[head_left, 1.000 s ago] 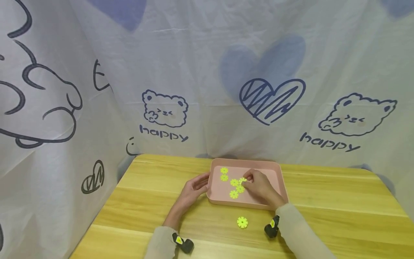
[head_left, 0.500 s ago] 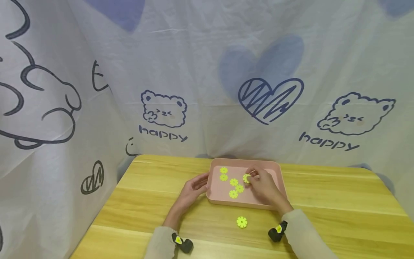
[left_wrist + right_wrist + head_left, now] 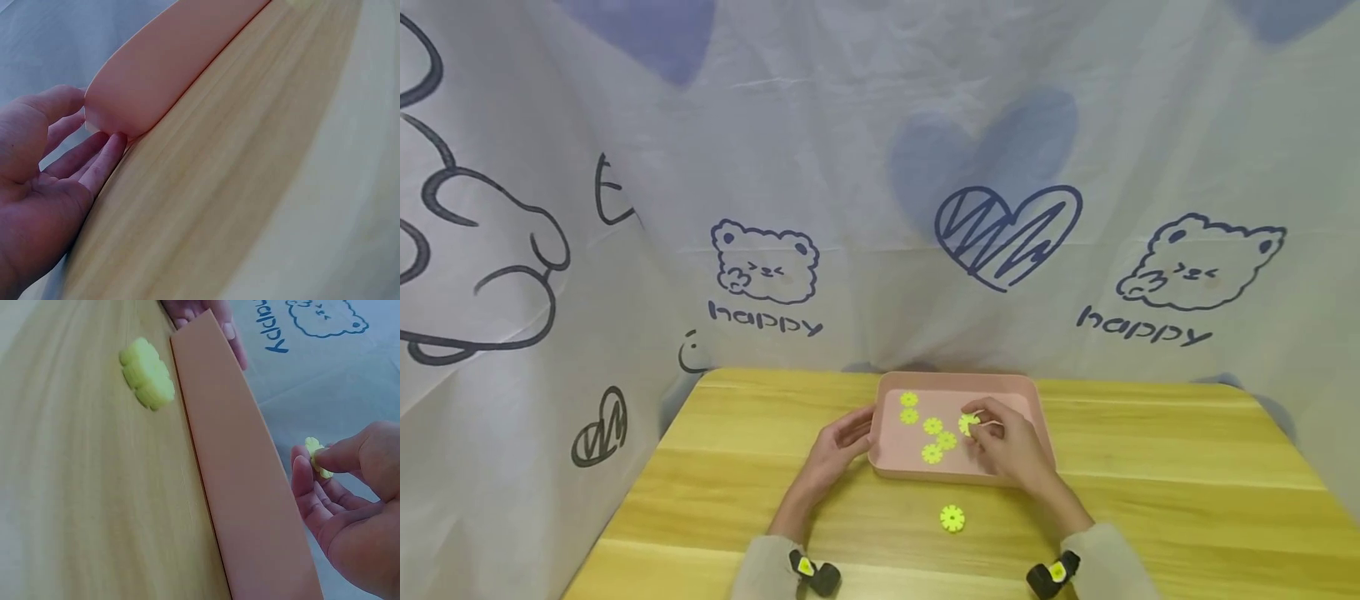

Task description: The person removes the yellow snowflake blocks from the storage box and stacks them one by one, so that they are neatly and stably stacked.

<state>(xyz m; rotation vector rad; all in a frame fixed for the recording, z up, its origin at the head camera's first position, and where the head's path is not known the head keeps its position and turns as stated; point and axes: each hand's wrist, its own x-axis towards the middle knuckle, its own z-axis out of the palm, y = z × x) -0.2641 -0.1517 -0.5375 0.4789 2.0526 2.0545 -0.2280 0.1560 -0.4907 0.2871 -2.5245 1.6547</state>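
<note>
The right hand (image 3: 1011,443) is pinching a yellow disc (image 3: 966,423) in its grip over the pink tray (image 3: 955,477); a loose disc (image 3: 952,525) is lying toward six o'clock on the surface (image 3: 1165,492), nearer this hand than the left hand (image 3: 831,450), whose parted fingers are touching the tray's nine-o'clock wall.

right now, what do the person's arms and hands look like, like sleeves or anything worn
The left hand and right hand are both bare, with no gloves on the fingers. The left sleeve and right sleeve are plain pale beige. At the end of each sits a black device with a yellow patch. No cables show.
</note>
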